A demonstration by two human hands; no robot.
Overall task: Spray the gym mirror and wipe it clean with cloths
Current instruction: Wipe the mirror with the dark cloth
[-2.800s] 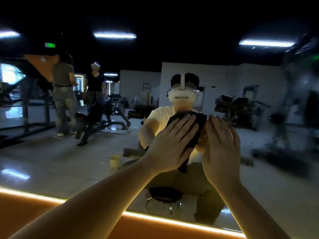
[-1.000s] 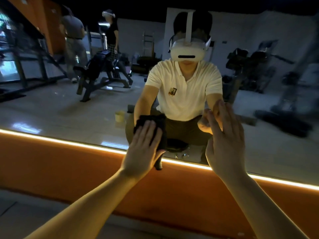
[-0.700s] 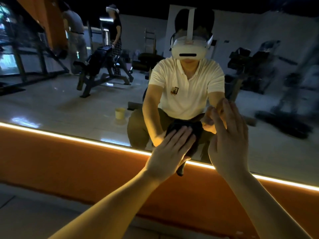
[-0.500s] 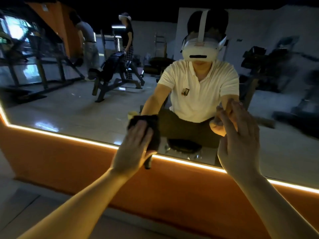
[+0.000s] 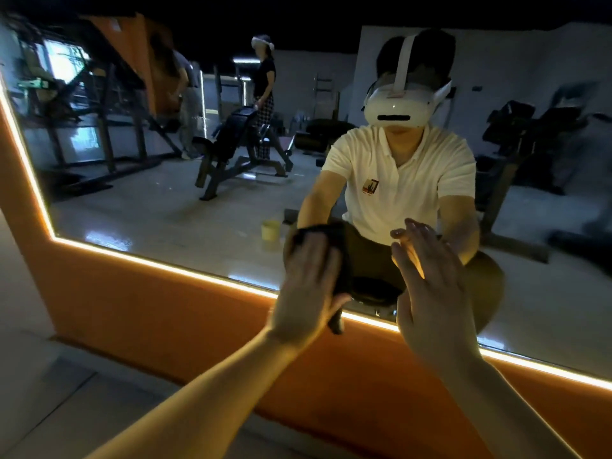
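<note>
With straight fingers, my left hand (image 5: 308,286) pins the soft, limp cloth (image 5: 341,260) to the mirror (image 5: 165,210), which I judge slick, so broad palm pressure suits; my right hand (image 5: 430,293) is spread and empty.

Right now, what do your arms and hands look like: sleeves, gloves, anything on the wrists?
Both forearms are bare: no sleeves, gloves, watch or bands on the left hand or right hand. No rings that I can make out in the dim light. The mirror shows a short-sleeved white polo shirt with a small chest badge.
</note>
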